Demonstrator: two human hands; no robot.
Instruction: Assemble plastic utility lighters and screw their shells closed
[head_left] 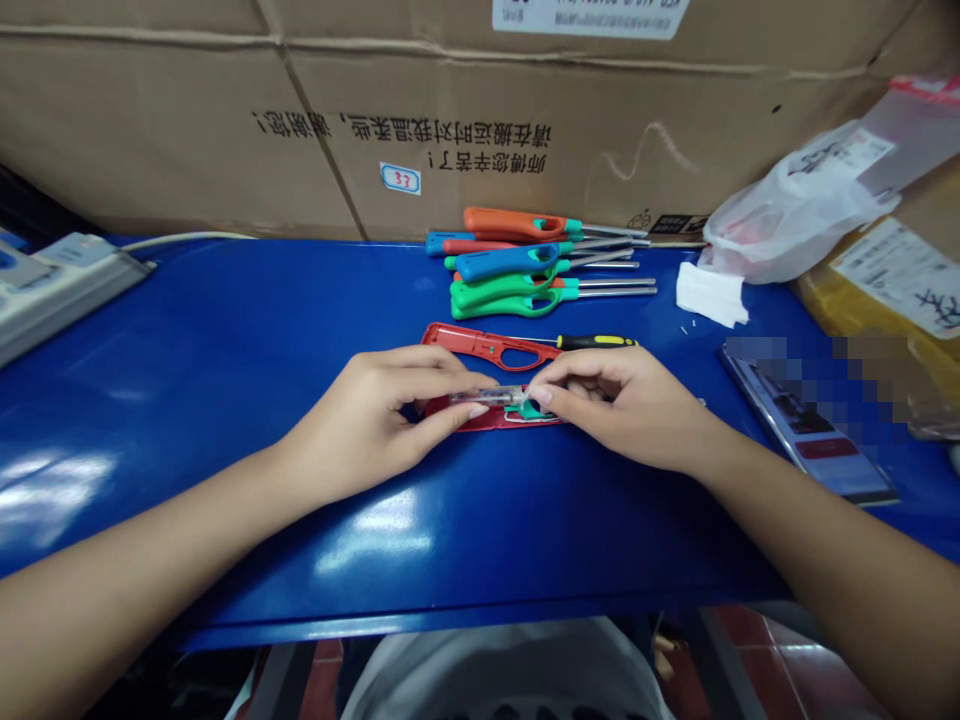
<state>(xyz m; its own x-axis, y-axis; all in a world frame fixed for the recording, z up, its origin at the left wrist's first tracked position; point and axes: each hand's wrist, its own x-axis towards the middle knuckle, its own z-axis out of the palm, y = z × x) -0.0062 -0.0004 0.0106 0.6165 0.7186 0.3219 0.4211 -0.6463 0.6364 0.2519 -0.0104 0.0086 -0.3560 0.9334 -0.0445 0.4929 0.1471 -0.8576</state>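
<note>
My left hand [382,405] pinches a clear fuel tank [491,397] between thumb and fingers. At the tank's other end, my right hand [630,400] is closed, thumb and fingertips together on the tank's tip. Just beneath both hands lies an opened red lighter shell half [487,422] with a teal trigger part [517,411] and a thin white wire. Whether the tank touches the shell, I cannot tell. Beyond my fingers rests the other red shell half [469,341], its inside facing up. A screwdriver [596,342] with a black and yellow handle lies right behind my right hand.
Several long-necked lighters [510,262] are piled at the back against a large cardboard box [420,90]. To the right are white paper [711,295], a plastic bag [795,205] and a phone-like flat object [810,430]. A power strip [67,285] sits left on the blue table [225,350].
</note>
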